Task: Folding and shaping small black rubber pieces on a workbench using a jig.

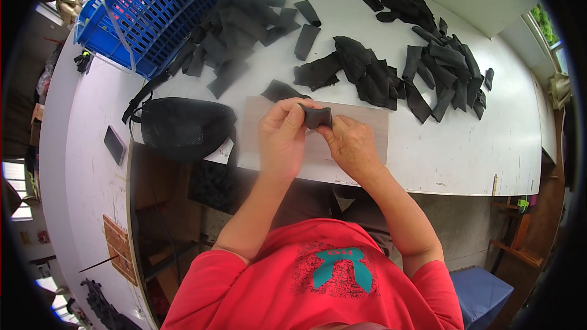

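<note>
Between my two hands is a small black fabric piece [317, 118], held up over a pale board at the table's front edge. My left hand [284, 128] pinches its left end between thumb and fingers. On the other end, my right hand [351, 144] has its thumb and fingers closed, with some fingertips hidden behind the cloth. Just beyond my hands lies another flat black piece [280, 90]. The pale board [372, 128] lies beneath both hands.
Loose black fabric pieces form piles at the back left [235, 27], middle [367, 70] and right [446, 67]. A blue plastic basket [153, 18] stands far left. A black bag [186, 127] and a phone-like dark slab [114, 145] lie left. A blue stool [483, 293] is lower right.
</note>
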Demonstrator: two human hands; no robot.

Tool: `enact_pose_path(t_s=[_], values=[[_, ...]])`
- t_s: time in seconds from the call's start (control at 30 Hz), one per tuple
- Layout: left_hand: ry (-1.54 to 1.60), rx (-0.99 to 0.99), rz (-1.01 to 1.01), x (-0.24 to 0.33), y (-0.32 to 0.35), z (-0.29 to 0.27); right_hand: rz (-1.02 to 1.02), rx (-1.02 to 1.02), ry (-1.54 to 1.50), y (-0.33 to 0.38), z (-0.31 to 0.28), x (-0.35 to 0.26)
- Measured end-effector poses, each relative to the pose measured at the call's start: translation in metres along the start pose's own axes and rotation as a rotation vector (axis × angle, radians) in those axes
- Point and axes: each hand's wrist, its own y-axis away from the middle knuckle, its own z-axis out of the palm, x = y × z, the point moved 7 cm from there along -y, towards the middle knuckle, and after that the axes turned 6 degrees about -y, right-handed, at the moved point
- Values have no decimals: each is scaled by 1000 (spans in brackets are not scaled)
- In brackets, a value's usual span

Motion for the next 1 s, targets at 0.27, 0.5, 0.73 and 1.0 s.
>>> enact_pose_path(t_s=[0.27,0.5,0.73,1.0], values=[[-127,-26,17,8,-24,-8,-92,-133,-216,-24,-39,-17],[-1379,75,68,-48,-109,-47,419,316,-929,-65,-125,80],[-1653,3,66,-55,-114,-42,691,79,-850,44,-42,73],[-1492,79,112,-39,-83,-39,73,326,-638,-14,-37,-19]])
